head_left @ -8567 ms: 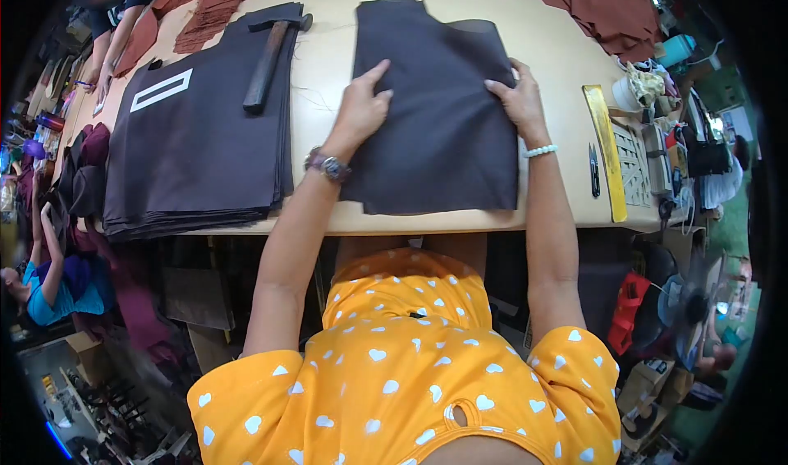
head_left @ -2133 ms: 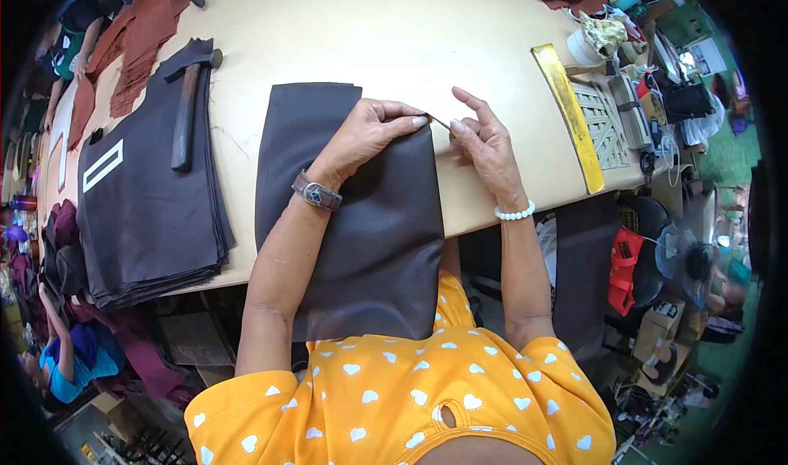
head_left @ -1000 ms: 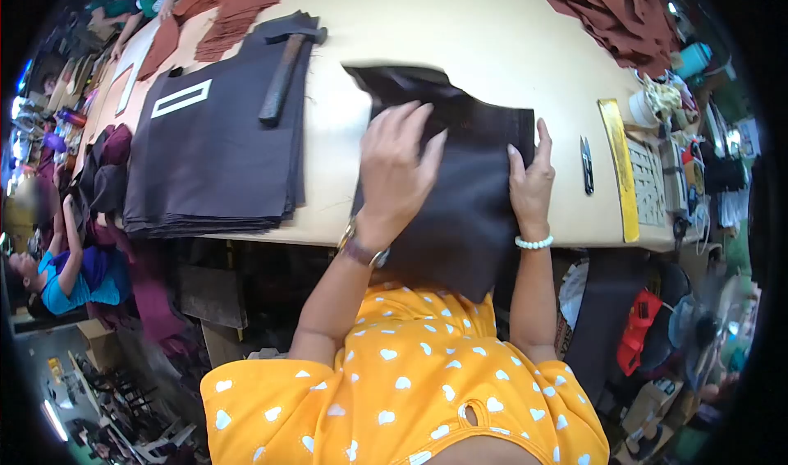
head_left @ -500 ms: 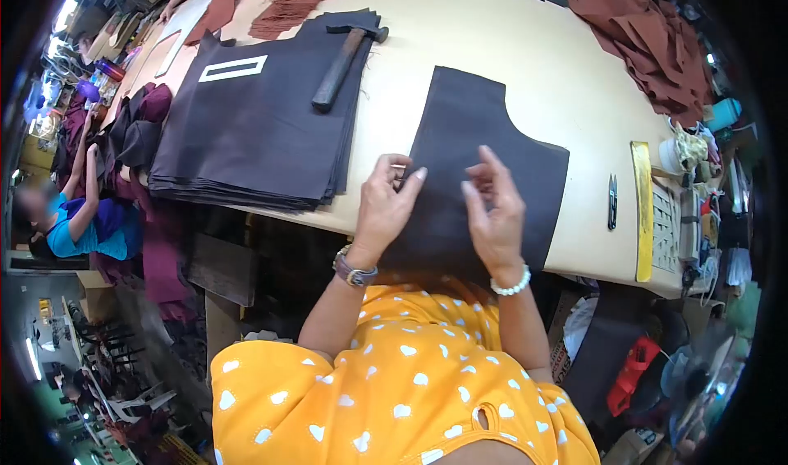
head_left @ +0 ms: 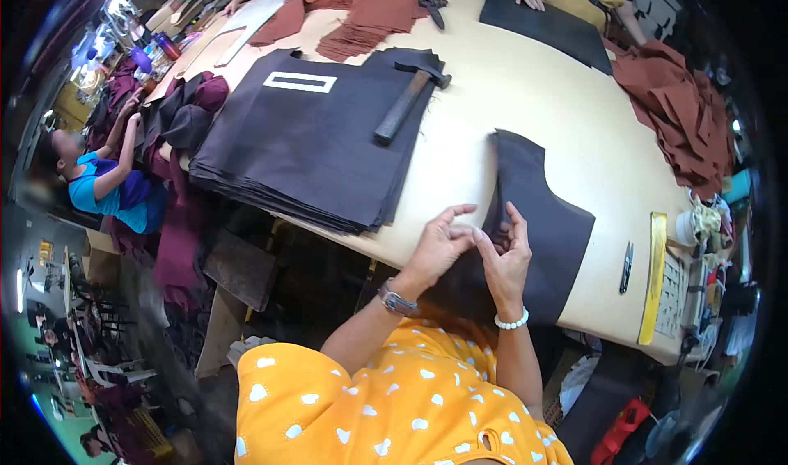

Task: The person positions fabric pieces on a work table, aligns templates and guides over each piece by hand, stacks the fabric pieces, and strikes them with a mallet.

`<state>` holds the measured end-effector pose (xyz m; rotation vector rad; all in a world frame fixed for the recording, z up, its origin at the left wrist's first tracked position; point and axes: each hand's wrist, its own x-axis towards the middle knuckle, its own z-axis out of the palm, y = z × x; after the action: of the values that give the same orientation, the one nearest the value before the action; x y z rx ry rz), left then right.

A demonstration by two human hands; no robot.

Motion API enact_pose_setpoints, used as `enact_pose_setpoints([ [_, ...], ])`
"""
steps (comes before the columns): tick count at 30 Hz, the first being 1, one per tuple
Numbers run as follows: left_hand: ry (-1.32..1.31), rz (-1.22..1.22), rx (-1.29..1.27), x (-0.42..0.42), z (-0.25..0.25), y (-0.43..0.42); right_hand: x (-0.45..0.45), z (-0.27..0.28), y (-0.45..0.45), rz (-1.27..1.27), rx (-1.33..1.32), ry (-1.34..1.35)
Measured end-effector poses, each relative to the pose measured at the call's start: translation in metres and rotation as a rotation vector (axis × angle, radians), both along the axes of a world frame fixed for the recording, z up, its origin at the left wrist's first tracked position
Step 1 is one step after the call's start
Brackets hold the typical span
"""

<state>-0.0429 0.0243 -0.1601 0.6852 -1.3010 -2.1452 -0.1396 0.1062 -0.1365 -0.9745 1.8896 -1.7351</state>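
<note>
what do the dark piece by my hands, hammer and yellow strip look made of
Dark piece: smooth, mostly matte sheet bending softly at one edge, perhaps leather or coated fabric. Hammer: head dull and dark, likely metal; handle partly brownish, possibly wood. Yellow strip: straight, rigid-looking, finish unclear; perhaps wood, metal or plastic.

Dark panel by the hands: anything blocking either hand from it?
Nothing visible. Left hand and right hand come together at the left edge of the dark panel; hammer lies apart on the dark stack, snips off right.

The single head-worn view faces forward and down, close above the table [head_left: 476, 96].
</note>
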Motion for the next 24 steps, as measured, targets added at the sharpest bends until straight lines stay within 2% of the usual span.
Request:
enact_pose_setpoints([
  [3, -0.019, 0.048, -0.03, -0.009, 0.003, 0.011, -0.005, -0.006, -0.002, 0.002, 0.012, 0.007],
  [4, -0.014, 0.094, -0.046, -0.009, 0.002, 0.011, -0.009, -0.009, 0.0, 0.036, 0.022, -0.078],
  [6, -0.008, 0.177, -0.069, -0.009, -0.002, 0.013, -0.014, -0.012, 0.002, 0.0, -0.084, -0.136],
  [8, -0.191, 0.151, -0.242, 0.002, -0.002, 0.001, -0.018, 0.001, 0.009, -0.081, -0.153, -0.142],
  [9, -0.278, 0.124, -0.323, 0.008, -0.001, -0.007, -0.03, 0.003, 0.017, -0.11, -0.157, -0.244],
  [11, -0.188, 0.185, -0.544, 0.02, 0.007, -0.017, -0.059, 0.001, 0.037, -0.178, -0.146, -0.278],
  [12, -0.235, 0.202, -0.52, 0.023, 0.009, -0.022, -0.074, -0.005, 0.047, -0.235, -0.233, -0.145],
  [15, -0.326, 0.252, -0.44, 0.031, 0.013, -0.032, -0.123, -0.007, 0.09, -0.205, -0.029, -0.065],
  [19, -0.259, 0.32, -0.618, 0.038, -0.003, -0.05, -0.154, 0.007, 0.125, -0.282, 0.269, 0.064],
  [22, -0.508, 0.317, -0.854, 0.048, 0.005, -0.056, -0.173, -0.005, 0.14, -0.301, 0.381, 0.303],
  [24, -0.581, 0.356, -0.922, 0.052, 0.006, -0.056, -0.178, -0.007, 0.147, -0.306, 0.432, 0.472],
])
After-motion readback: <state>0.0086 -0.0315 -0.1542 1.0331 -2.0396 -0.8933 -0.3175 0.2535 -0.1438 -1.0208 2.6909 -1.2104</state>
